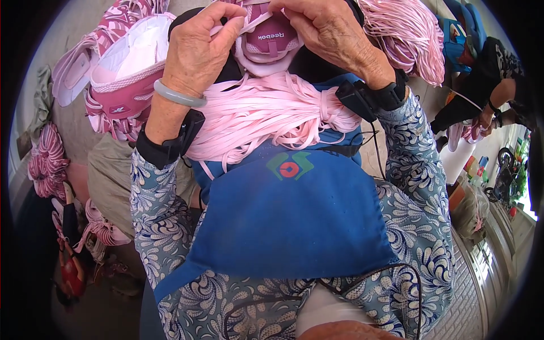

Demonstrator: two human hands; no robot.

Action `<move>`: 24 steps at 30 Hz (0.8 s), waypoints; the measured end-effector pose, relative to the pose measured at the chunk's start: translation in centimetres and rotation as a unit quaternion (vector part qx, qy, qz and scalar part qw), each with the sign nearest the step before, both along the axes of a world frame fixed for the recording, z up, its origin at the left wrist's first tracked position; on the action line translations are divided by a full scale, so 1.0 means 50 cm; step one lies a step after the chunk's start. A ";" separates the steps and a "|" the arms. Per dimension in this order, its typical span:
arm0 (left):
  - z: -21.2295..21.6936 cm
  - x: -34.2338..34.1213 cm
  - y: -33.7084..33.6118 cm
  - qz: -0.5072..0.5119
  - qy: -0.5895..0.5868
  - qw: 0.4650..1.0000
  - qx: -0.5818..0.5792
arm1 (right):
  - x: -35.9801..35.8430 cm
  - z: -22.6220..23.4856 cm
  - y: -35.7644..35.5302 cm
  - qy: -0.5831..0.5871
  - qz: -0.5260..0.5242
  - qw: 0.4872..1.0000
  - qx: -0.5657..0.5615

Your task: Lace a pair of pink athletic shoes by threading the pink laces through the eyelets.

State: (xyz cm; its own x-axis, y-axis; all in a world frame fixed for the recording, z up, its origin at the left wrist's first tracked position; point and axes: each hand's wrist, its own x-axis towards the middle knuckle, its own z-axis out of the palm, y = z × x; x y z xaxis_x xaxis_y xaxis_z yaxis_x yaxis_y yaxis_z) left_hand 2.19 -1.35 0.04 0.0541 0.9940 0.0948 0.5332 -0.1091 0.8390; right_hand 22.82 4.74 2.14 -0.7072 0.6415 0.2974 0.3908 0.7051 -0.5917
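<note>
Both hands work at the top of the view on a pink and white shoe upper (pixel 265 42), which sits between them, just above a thick bundle of pale pink laces (pixel 266 116) draped across the person's lap. The left hand (pixel 198 48) comes in from the left, its fingers curled and pinching a lace end against the top edge of the shoe upper, with a grey-green bangle (pixel 177 96) round the wrist and a black wrist strap (pixel 164 144) lower down. The right hand (pixel 326 31) closes over the upper's right side from above, fingertips pressed to the same top edge (so the two hands nearly meet over the shoe, each clamped on it or on the lace). The bundle of laces lies below both wrists, spilling left to right over a blue apron (pixel 289 221) that covers the lap. Another hank of pink laces (pixel 408 34) hangs just behind the right hand. To the left of the left hand, a stack of finished pink shoe uppers (pixel 122 73) rests close by, and more pink striped pieces (pixel 46 161) lie further left. At the far right another person's hand (pixel 487 119) holds something, well apart from this work.
</note>
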 end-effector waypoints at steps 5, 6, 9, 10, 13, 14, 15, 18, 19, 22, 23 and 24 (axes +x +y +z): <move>-0.005 0.007 -0.015 -0.022 0.051 0.998 -0.026 | -0.009 0.013 -0.021 -0.026 0.013 1.000 -0.007; -0.003 0.006 -0.018 -0.020 0.053 0.998 -0.021 | -0.011 0.013 -0.023 -0.036 0.011 0.999 0.004; 0.036 0.011 -0.035 -0.021 -0.238 0.954 -0.179 | -0.013 -0.041 -0.016 -0.041 -0.011 0.994 0.098; 0.046 0.018 -0.046 -0.023 -0.237 0.955 -0.178 | -0.012 -0.044 -0.015 -0.041 -0.013 0.994 0.100; 0.056 0.034 -0.072 -0.094 -0.298 0.916 -0.252 | -0.016 -0.037 -0.016 -0.071 0.042 0.995 0.064; 0.045 0.031 -0.076 -0.093 -0.297 0.917 -0.249 | -0.012 -0.034 -0.013 -0.069 0.043 0.994 0.067; 0.026 0.022 -0.075 -0.059 -0.246 0.947 -0.197 | -0.006 -0.036 -0.009 -0.069 0.052 0.995 0.055; -0.002 0.006 -0.055 0.011 -0.187 0.975 -0.118 | 0.009 -0.016 -0.010 -0.079 0.074 0.994 0.012; -0.002 0.011 -0.050 0.018 -0.155 0.982 -0.102 | 0.015 -0.007 -0.016 -0.080 0.104 0.991 -0.029; -0.009 0.029 -0.037 0.031 -0.101 0.992 -0.069 | 0.026 0.005 -0.029 -0.102 0.140 0.981 -0.084; -0.010 0.034 -0.032 0.041 -0.057 0.996 -0.047 | 0.029 0.003 -0.027 -0.108 0.134 0.981 -0.088; -0.011 0.039 -0.028 0.051 -0.013 0.998 -0.024 | 0.031 0.002 -0.026 -0.114 0.128 0.981 -0.092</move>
